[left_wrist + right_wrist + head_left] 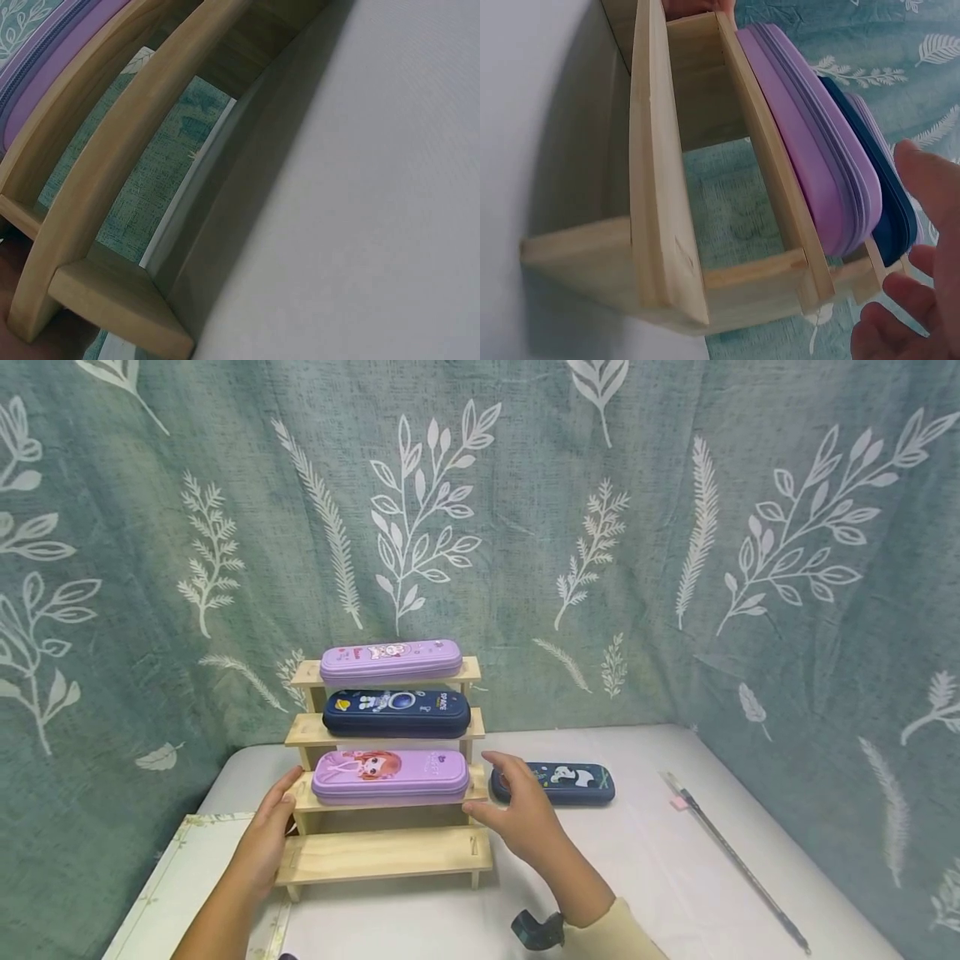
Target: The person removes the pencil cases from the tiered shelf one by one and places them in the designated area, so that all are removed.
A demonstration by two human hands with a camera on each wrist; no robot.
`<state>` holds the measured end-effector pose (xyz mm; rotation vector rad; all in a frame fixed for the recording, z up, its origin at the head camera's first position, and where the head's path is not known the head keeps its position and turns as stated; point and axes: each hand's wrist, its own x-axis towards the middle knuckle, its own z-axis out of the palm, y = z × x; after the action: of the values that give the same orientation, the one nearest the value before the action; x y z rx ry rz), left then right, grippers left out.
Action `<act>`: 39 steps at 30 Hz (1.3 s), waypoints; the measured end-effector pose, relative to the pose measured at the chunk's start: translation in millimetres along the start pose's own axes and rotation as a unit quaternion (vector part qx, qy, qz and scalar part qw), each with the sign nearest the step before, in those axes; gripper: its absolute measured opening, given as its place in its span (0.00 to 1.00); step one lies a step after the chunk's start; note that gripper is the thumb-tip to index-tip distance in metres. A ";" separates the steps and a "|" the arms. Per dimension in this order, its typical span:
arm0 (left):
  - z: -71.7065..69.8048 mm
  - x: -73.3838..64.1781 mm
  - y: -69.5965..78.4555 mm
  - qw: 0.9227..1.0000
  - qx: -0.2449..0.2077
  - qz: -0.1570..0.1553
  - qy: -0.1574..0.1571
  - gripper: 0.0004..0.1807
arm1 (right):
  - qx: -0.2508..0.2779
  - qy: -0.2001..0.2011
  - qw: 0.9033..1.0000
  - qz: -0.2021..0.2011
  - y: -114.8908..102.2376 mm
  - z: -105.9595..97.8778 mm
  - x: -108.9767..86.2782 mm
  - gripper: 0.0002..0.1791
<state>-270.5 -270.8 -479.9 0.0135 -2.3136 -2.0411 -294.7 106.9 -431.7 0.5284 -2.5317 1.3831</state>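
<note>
Wooden four-tier stand (pixel 382 857) sits nearer the worktop's (pixel 637 868) left edge, its steps running left to right between the hands, the lilac girl-print pencil case (pixel 392 774) lengthwise on the second step up. The left hand (pixel 261 839) touches the stand's left end, its grip too hidden to tell; beside the right end, the right hand (pixel 522 814), thumb and fingers spread, empty, masks part of the panda pencil case (pixel 576 783).

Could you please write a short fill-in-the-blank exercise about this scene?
1. The wooden rack holds ____ pencil cases.
2. The astronaut case bears the large printed word ____.
3. The case on the table beside the rack pictures a ____.
4. In the head view, the long brush-like tool lies to the ____ of every case.

Missing words: three; SPACE; panda; right.
</note>
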 end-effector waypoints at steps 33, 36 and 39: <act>1.2 1.7 -3.1 1.000 0.000 0.002 0.000 0.30 | -0.096 -0.018 0.995 0.017 -21.3 39.9 25.8 0.56; 0.8 2.1 -3.6 1.000 0.002 0.001 -0.003 0.30 | -0.105 -0.020 0.994 0.011 -20.1 41.4 26.8 0.56; -0.6 2.5 -4.4 1.000 0.005 0.002 -0.001 0.30 | -0.099 -0.025 0.995 0.009 -20.0 42.5 27.8 0.55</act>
<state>-273.1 -272.1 -484.1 0.0079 -2.3233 -2.0294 -312.4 55.4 -429.6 0.5096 -2.6797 1.1203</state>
